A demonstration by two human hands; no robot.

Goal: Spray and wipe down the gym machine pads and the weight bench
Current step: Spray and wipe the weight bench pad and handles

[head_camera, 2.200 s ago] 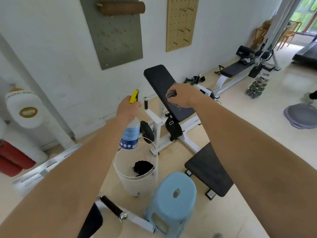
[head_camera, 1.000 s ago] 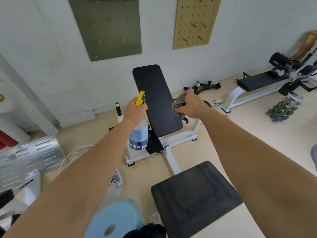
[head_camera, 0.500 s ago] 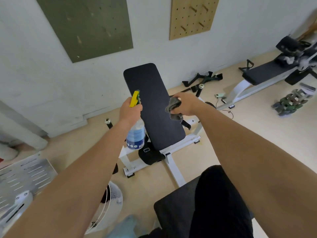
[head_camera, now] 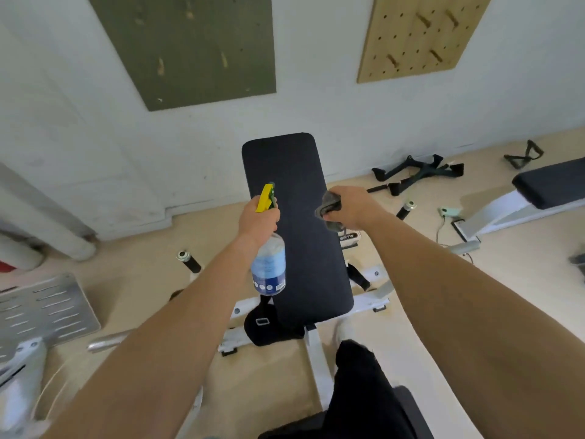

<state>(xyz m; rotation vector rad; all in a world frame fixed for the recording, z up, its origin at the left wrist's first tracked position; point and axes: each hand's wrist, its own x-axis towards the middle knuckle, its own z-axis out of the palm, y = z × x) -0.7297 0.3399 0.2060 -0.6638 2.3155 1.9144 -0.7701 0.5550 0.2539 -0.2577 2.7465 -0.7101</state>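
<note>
A black inclined back pad point(head_camera: 294, 172) on a white bench frame point(head_camera: 313, 350) stands straight ahead of me. My left hand point(head_camera: 258, 221) grips a clear spray bottle point(head_camera: 269, 267) with a blue label and yellow trigger, its nozzle pointing at the pad's left side. My right hand point(head_camera: 348, 207) holds a bunched grey cloth point(head_camera: 329, 202) over the pad's right edge. The black seat pad point(head_camera: 408, 410) shows at the bottom, partly behind my dark-trousered leg point(head_camera: 361, 384).
A second bench with a black pad point(head_camera: 550, 185) stands at the right. Black cable handles point(head_camera: 418, 174) lie on the floor by the wall. A metal footplate point(head_camera: 41, 312) sits at the left. Green point(head_camera: 186, 49) and wooden point(head_camera: 418, 33) pegboards hang on the wall.
I have stepped closer to the inclined bench and now face it squarely. Both hands have stayed raised in front of the back pad, holding bottle and cloth. The bucket and blue stool have left view.
</note>
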